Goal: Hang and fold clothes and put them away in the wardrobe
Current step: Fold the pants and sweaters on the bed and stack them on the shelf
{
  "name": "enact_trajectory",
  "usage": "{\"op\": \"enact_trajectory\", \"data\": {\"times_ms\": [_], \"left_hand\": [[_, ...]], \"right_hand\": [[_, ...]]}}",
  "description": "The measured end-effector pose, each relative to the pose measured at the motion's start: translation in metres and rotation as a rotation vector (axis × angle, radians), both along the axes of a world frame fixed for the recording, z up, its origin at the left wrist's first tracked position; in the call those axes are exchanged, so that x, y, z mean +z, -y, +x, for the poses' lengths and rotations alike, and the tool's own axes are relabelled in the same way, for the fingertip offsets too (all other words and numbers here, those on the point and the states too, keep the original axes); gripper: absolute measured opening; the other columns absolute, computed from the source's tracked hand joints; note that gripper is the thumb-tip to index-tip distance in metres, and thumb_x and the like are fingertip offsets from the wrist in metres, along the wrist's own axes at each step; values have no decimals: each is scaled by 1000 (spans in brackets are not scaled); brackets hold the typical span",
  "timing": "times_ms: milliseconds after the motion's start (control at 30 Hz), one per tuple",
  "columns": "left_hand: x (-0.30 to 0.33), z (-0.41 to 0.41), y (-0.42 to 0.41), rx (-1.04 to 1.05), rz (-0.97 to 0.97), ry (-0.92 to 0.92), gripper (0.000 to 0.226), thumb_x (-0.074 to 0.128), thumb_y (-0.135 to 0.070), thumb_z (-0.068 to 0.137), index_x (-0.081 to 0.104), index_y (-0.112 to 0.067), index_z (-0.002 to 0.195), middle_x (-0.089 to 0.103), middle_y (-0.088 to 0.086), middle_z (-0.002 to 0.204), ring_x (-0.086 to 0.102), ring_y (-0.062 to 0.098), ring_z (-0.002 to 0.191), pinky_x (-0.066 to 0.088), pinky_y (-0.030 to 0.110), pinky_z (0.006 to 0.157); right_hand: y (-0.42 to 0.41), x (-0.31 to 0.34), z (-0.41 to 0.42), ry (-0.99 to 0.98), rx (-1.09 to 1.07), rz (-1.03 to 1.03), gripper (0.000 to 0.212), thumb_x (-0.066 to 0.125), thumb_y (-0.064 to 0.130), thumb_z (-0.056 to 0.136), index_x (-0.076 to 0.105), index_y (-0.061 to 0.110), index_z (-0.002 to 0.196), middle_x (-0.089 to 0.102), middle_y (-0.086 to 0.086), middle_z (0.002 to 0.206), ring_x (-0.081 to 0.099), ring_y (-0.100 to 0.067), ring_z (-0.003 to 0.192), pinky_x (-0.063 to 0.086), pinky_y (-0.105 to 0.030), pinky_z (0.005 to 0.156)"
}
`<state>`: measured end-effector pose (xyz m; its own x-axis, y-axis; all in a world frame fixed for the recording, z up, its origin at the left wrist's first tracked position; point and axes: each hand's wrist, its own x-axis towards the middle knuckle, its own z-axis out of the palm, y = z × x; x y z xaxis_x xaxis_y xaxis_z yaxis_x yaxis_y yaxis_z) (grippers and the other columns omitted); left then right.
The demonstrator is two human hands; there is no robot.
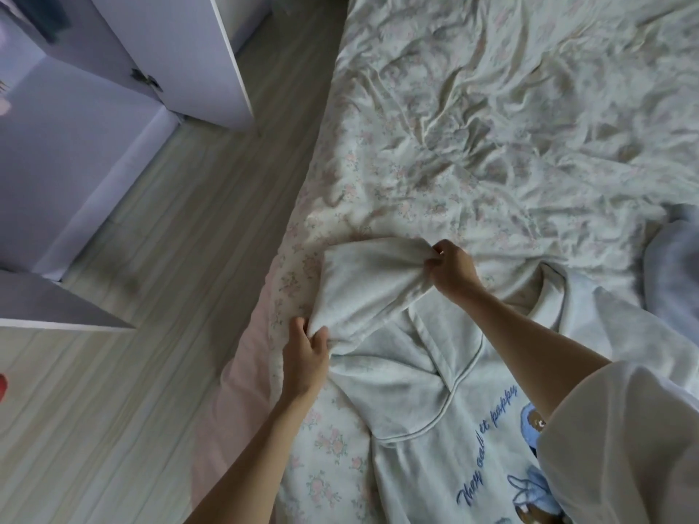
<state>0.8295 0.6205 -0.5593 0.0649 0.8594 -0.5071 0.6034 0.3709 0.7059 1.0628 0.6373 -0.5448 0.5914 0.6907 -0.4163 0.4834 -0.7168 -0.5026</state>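
1. Sweatshirt [435, 402] lies front-up on the bed [491, 126], near edge, printed chest w/ blue script and bear closest to the person, hood/collar area just inboard of both grips.
2. Left hand [304, 357]: grip clenched on a bunch of the sweatshirt fabric at the shoulder/sleeve root, knuckles resting on the cloth at the bed edge.
3. Right hand [450, 268]: grip pinched shut on the sleeve [367, 281] farther out, cloth gathered into a tuck between fingers. Sleeve spans betw. the two grips, partly lifted and folded back.
4. Handling, my read: soft, thick fleece-type knit, light-to-moderate wt, no stiffness, so it sags wherever unsupported. Not slippery, not fragile. Bunches easily; creases show around each grip.
5. Where to hold: seams and edges — shoulder seam, cuff, hem — rather than mid-panel, so the fold line stays straight. Two-point hold as now suits sleeve folding.
6. Beyond the right grip: rumpled floral bedding, another pale garment [673, 274] at far right.
7. Left of the left grip, across the floor [132, 334]: wardrobe [94, 126], doors open, well apart.
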Motion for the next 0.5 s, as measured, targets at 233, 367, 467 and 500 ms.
{"op": "enact_trajectory", "data": {"times_ms": [233, 367, 467, 500], "left_hand": [[7, 6, 24, 166, 318, -77, 17, 48, -17, 96, 40, -1, 97, 56, 6, 69, 54, 24, 59, 44, 33, 54], [14, 6, 20, 179, 224, -68, 25, 57, -22, 92, 50, 0, 102, 62, 4, 75, 60, 24, 64, 53, 38, 62], [16, 4, 16, 148, 156, -102, 17, 55, -21, 88, 59, -5, 83, 62, 1, 66, 62, 23, 66, 52, 36, 66], [18, 3, 16, 119, 182, -152, 18, 54, -21, 88, 60, -5, 83, 62, 1, 70, 62, 25, 71, 50, 34, 66]], "right_hand": [[5, 2, -10, 31, 114, 122, 23, 40, 10, 94, 53, 6, 112, 60, -14, 96, 50, -24, 79, 36, -30, 64], [21, -7, -11, -75, 50, 16, 37, 45, 19, 95, 43, 10, 131, 59, -17, 116, 54, -34, 102, 39, -32, 75], [38, -9, -13, -176, 43, 37, 52, 48, 26, 95, 29, 14, 142, 54, -14, 128, 53, -29, 114, 40, -29, 84], [46, -9, -14, -201, 20, 54, 55, 48, 26, 96, 26, 14, 144, 51, -13, 134, 51, -27, 119, 41, -31, 90]]}}
